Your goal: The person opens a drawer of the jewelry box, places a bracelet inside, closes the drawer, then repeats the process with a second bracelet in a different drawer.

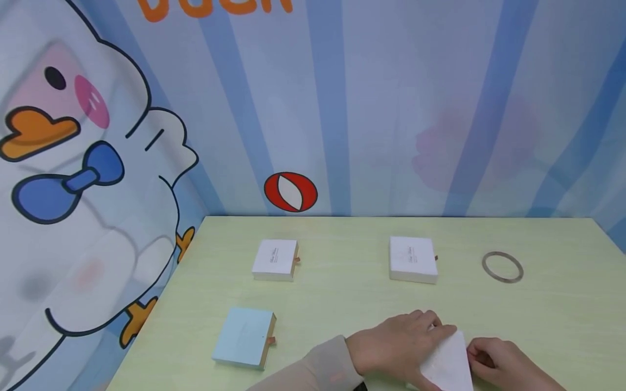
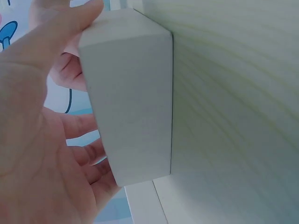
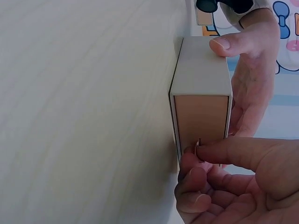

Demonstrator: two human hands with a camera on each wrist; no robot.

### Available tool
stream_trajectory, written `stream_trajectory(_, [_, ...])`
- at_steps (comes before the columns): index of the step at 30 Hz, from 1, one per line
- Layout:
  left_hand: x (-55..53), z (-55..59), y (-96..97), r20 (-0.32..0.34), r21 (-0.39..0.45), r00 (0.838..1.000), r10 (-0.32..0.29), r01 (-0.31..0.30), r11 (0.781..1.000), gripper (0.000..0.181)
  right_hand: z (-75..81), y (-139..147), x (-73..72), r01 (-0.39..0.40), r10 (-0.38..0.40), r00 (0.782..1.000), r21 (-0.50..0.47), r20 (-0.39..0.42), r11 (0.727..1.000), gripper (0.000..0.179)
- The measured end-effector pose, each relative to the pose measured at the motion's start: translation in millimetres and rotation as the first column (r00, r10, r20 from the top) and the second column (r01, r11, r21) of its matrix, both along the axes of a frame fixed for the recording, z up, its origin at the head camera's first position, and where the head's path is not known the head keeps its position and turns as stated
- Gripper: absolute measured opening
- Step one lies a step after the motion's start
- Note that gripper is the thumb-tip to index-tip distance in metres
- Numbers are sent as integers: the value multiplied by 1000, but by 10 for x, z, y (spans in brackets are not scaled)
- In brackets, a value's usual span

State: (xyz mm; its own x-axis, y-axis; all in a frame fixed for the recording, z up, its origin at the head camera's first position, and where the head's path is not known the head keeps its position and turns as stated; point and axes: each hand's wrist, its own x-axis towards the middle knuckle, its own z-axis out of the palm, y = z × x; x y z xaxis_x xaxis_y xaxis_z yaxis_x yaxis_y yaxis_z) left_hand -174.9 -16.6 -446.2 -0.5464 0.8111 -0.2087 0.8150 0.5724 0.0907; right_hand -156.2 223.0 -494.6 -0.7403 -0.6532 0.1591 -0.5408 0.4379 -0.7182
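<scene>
A white drawer-style gift box (image 1: pixel 447 365) lies on the table near the front edge. My left hand (image 1: pixel 398 345) grips it from the left, thumb on the near side and fingers toward the far side. In the left wrist view, the plain white side of the box (image 2: pixel 131 107) faces the camera. The right wrist view shows the brown drawer front (image 3: pixel 201 116), flush or nearly flush with the white sleeve. At that end, my right hand (image 1: pixel 506 363) pinches a small ribbon pull tab (image 3: pixel 197 148) between thumb and finger; the fingertips mostly hide it.
Two more white boxes (image 1: pixel 275 259) (image 1: pixel 413 259) lie farther back, each with a tab on its right. A light blue box (image 1: pixel 244 336) is at the front left. A flat grey-brown ring (image 1: pixel 502 267) rests at the back right, before the printed backdrop (image 1: pixel 371 108).
</scene>
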Motion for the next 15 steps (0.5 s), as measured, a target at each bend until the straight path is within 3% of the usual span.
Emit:
stream_trajectory(7, [3,18,-32,1,-6,1000,-9,9,1000,99,21,16,-8,-6,5,999,12,54,1000,27])
stream_trajectory(15, [-20,17,-41,49,63,998,42,-45,997,91,126,42,-25,52,-83,968,136,238,989,17])
